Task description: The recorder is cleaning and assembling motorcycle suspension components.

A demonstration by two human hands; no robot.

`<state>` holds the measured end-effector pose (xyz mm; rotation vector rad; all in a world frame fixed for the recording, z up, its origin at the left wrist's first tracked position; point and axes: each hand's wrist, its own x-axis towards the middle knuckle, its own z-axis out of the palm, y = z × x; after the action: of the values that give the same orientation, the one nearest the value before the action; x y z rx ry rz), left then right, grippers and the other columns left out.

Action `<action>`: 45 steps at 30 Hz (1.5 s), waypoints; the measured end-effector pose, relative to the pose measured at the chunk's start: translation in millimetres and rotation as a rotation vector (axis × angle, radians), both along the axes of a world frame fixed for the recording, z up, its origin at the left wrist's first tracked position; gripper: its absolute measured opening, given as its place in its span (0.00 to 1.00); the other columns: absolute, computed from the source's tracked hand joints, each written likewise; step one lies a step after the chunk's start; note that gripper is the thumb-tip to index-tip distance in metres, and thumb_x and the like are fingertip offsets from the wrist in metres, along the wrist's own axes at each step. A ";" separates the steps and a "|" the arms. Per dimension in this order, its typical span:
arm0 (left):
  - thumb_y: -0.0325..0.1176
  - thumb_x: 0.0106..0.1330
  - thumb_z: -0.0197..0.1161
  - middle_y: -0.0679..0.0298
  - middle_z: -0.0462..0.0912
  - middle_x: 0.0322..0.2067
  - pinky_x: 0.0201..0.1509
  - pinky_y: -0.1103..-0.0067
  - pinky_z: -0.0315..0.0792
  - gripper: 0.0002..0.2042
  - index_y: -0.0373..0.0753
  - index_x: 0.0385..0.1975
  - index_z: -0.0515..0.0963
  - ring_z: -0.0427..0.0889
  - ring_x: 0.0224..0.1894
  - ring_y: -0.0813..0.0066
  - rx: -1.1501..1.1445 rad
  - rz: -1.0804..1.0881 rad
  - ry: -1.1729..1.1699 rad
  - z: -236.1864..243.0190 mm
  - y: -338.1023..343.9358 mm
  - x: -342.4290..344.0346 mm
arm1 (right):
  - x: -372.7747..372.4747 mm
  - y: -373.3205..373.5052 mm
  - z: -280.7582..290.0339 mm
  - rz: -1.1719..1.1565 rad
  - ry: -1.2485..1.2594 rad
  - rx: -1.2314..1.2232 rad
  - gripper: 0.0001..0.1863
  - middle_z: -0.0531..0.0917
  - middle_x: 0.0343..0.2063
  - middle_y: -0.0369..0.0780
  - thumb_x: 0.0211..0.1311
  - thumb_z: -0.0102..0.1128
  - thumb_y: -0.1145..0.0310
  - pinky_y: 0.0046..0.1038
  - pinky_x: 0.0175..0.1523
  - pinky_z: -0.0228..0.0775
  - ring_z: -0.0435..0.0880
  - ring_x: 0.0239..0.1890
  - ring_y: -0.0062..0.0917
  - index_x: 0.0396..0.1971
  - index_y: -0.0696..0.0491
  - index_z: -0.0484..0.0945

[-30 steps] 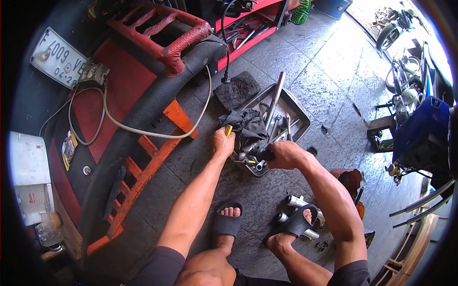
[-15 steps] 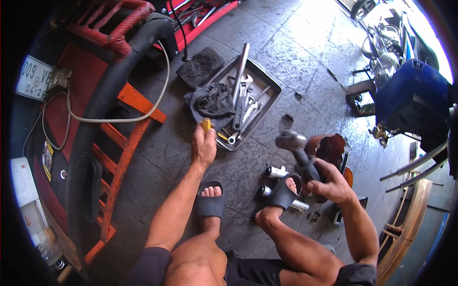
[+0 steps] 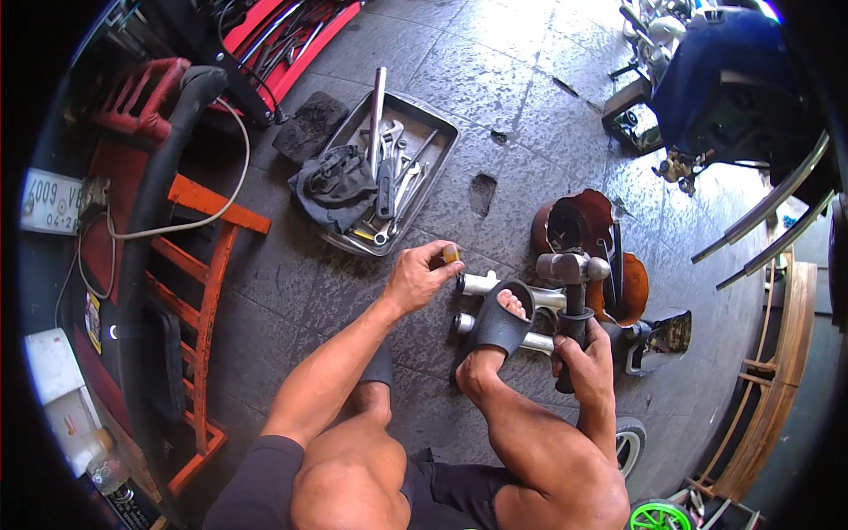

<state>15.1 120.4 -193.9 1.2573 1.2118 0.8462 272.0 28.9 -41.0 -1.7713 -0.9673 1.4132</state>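
Note:
My right hand (image 3: 587, 358) is wrapped round the dark grip of a ball-peen hammer (image 3: 575, 269), held head up beside my right foot. My left hand (image 3: 417, 278) pinches a short piece with a yellow end (image 3: 451, 253); the rest of it is hidden in my fingers, so its kind does not show. Below and to the right of that hand lie two silver metal tubes (image 3: 538, 343), with my sandalled right foot (image 3: 499, 327) over them. Just beyond the hammer are rusty, curved metal pieces (image 3: 632, 287).
A tray (image 3: 450, 141) at far centre holds wrenches, a long metal bar (image 3: 378, 102) and a black cloth (image 3: 334, 184). An orange metal frame (image 3: 208, 309) stands left, a red tool drawer (image 3: 309, 44) behind it. Motorcycle parts with a blue body (image 3: 715, 79) stand far right.
My left hand has moved right and nearer, away from the tray, still holding the yellow-ended piece. The hammer has turned upright in my right hand, which has come nearer. The view has shifted.

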 end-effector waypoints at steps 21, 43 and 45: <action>0.31 0.67 0.62 0.58 0.86 0.42 0.49 0.75 0.79 0.14 0.36 0.51 0.77 0.86 0.41 0.71 0.037 -0.259 0.165 15.8 14.4 9.6 | 9.8 -16.5 -21.9 -0.079 0.135 -0.089 0.14 0.76 0.20 0.35 0.57 0.59 0.77 0.20 0.22 0.67 0.74 0.17 0.16 0.44 0.62 0.72; 0.29 0.60 0.68 0.54 0.84 0.36 0.46 0.65 0.77 0.15 0.40 0.47 0.78 0.83 0.41 0.52 0.418 -0.416 0.185 -10.4 0.0 5.4 | -27.5 32.3 0.4 0.538 -0.485 0.289 0.14 0.80 0.26 0.51 0.61 0.65 0.67 0.38 0.35 0.70 0.80 0.28 0.47 0.42 0.60 0.78; 0.29 0.60 0.68 0.54 0.83 0.36 0.46 0.65 0.77 0.14 0.40 0.46 0.79 0.82 0.42 0.52 0.443 -0.427 0.163 -3.0 0.6 12.0 | -31.7 35.6 5.2 0.532 -0.462 0.302 0.14 0.79 0.25 0.51 0.61 0.65 0.67 0.38 0.35 0.69 0.79 0.27 0.47 0.41 0.60 0.78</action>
<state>27.1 121.0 -196.8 1.8940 0.8489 0.7212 240.3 64.4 -35.8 -1.7070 -1.9004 1.0732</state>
